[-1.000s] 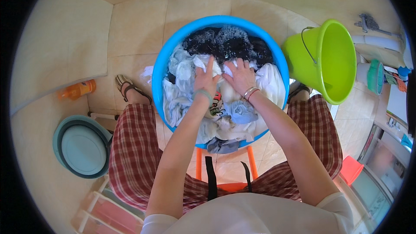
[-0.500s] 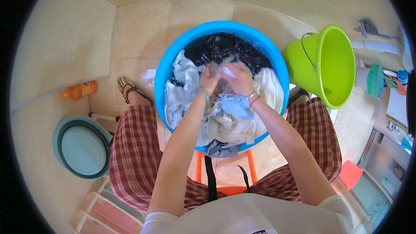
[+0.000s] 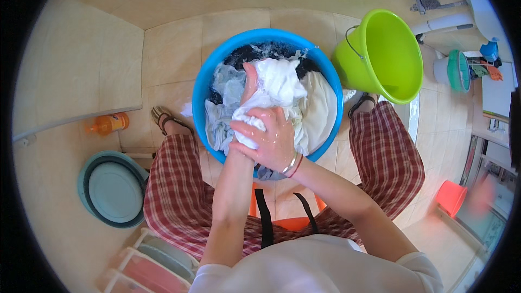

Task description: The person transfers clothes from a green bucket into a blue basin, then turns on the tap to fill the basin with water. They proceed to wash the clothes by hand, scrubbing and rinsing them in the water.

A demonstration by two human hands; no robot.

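A wet, bunched white cloth [image 3: 279,84] is raised over the blue washtub [image 3: 202,84]. My left hand [image 3: 250,81] holds it from beneath; the cloth hides most of that hand, and one digit sticks up along its left edge. Nearer to me, my right hand [image 3: 269,137] is wrapped over the cloth's tail, pressing it against my left wrist. Water glistens on my right fingers. Below lie pale garments [image 3: 317,114] along the tub's right side and grey-white ones [image 3: 220,125] on its left, with dark cloth [image 3: 236,57] in water at the far side.
A lime-green bucket [image 3: 347,65] leans beside the tub's right edge. At left are an orange bottle [image 3: 108,123] and a grey-green basin [image 3: 111,191]. An orange stool [image 3: 293,222] is between my legs. A red container [image 3: 451,198] stands far right.
My hands have come up out of the water with the white cloth. My right hand has moved nearer to me, onto my left wrist. The whole view has shifted slightly.
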